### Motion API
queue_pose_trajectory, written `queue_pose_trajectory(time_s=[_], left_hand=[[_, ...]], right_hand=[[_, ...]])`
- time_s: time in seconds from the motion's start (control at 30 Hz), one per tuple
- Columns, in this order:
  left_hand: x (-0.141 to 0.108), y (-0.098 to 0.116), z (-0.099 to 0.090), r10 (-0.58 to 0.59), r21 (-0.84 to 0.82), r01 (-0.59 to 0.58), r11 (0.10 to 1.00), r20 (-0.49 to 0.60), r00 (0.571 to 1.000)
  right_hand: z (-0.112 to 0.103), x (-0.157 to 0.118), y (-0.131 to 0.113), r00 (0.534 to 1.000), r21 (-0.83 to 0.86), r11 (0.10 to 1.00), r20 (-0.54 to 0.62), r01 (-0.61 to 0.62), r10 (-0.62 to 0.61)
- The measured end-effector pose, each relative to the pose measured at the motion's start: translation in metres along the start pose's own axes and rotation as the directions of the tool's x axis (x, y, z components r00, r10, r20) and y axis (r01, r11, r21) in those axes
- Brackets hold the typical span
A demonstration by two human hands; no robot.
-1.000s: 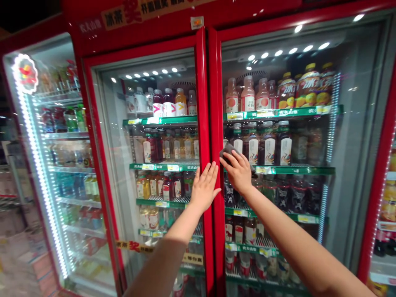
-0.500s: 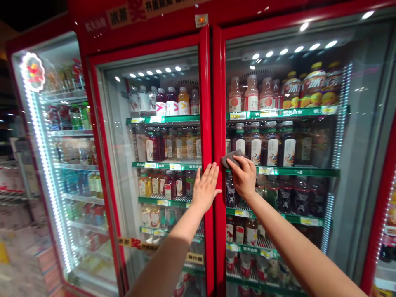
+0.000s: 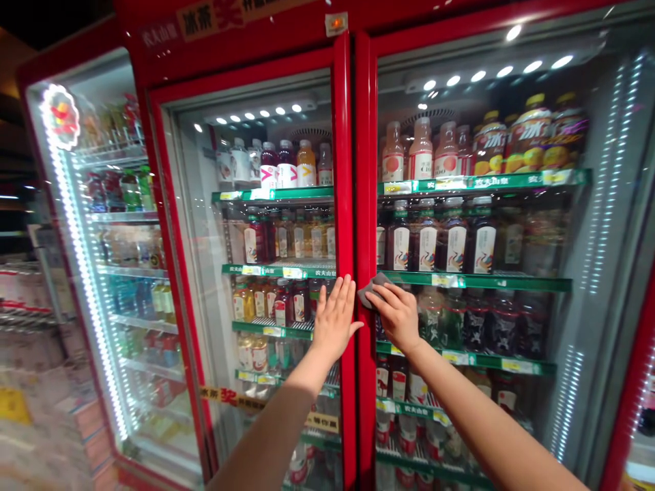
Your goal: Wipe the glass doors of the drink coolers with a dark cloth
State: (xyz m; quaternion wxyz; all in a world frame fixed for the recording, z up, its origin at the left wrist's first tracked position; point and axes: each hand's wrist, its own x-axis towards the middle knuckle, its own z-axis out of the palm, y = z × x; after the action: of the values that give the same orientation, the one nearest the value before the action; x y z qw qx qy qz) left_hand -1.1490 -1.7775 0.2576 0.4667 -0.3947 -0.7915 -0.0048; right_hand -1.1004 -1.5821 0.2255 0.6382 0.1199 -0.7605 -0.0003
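My left hand (image 3: pixel 333 319) lies flat with its fingers stretched upward, against the red frame and glass edge of the left fridge door (image 3: pixel 342 204). In my right hand (image 3: pixel 398 315) is a grey cloth (image 3: pixel 372 292), pressed on the red frame of the right fridge door (image 3: pixel 365 170) near the glass. The fingers of that hand bend over the cloth and cover part of it. Both doors are closed, and rows of bottled drinks (image 3: pixel 453 239) show behind the glass.
Another lit fridge (image 3: pixel 127 273) with shelves of drinks stands at the left. Stacked boxes (image 3: pixel 89 416) are on the floor beside it. A small panel with an orange light (image 3: pixel 336 24) sits above the doors. A printed strip (image 3: pixel 230 397) crosses the left door low down.
My right hand has moved down with the grey cloth, from the glass edge onto the red frame. My left hand stays flat on the left door. The view has shifted slightly.
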Motion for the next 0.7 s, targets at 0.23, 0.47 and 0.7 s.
queue_pose_trajectory(time_s=[0.23,0.47,0.7], left_hand=[[-0.003,0.002,0.002,0.014,-0.001,-0.014,1.000,0.007,1.000],[-0.007,0.003,0.001,0.006,0.028,-0.006,1.000,-0.001,1.000],[-0.002,0.005,-0.003,0.027,0.054,-0.025,0.998,-0.037,0.999]], right_hand=[[-0.004,0.011,0.004,0.999,0.019,1.000,0.054,-0.010,0.009],[-0.011,-0.013,0.016,0.968,-0.002,0.977,0.132,0.214,-0.212],[-0.020,0.041,0.042,0.954,-0.147,0.948,0.143,0.283,-0.263]])
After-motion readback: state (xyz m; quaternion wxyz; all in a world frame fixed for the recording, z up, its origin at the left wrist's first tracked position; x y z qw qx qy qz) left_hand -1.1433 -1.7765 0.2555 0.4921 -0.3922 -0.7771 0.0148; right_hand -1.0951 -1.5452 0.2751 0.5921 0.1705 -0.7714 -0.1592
